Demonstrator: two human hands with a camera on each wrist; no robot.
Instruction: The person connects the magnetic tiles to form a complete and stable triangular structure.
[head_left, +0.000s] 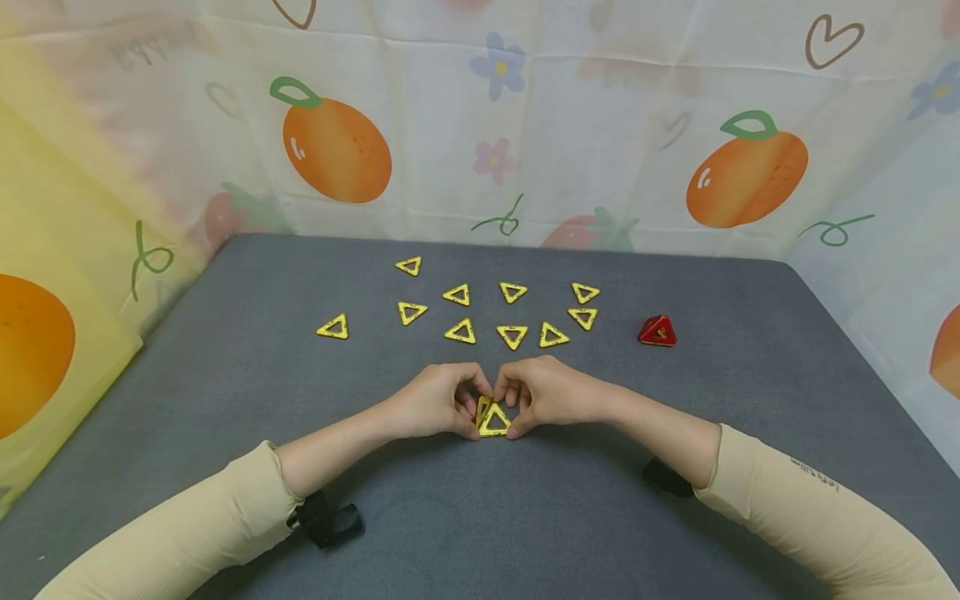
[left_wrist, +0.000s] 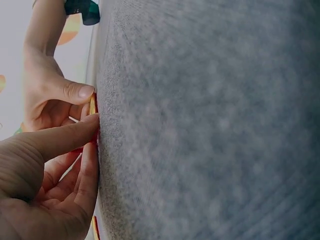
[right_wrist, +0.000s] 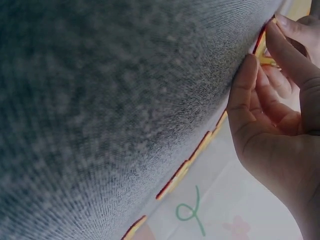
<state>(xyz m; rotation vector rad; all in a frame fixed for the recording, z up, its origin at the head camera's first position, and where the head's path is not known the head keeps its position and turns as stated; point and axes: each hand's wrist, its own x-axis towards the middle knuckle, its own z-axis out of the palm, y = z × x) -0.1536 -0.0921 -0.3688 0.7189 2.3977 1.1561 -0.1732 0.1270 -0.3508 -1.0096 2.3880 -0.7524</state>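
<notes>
Pinching 2 yellow triangles [head_left: 493, 432]: left hand [head_left: 433, 401] and right hand [head_left: 551, 390]; 10 loose triangles [head_left: 512, 328] lie beyond.

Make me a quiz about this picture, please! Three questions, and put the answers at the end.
1. Count: how many loose yellow triangles lie on the table with no hand touching them?
2. Pick one: what colour is the pyramid?
A) blue
B) red
C) green
3. True or false: the left hand and the right hand are both touching the yellow pieces between them.

Key: 1. Ten. 2. B. 3. True.
</notes>
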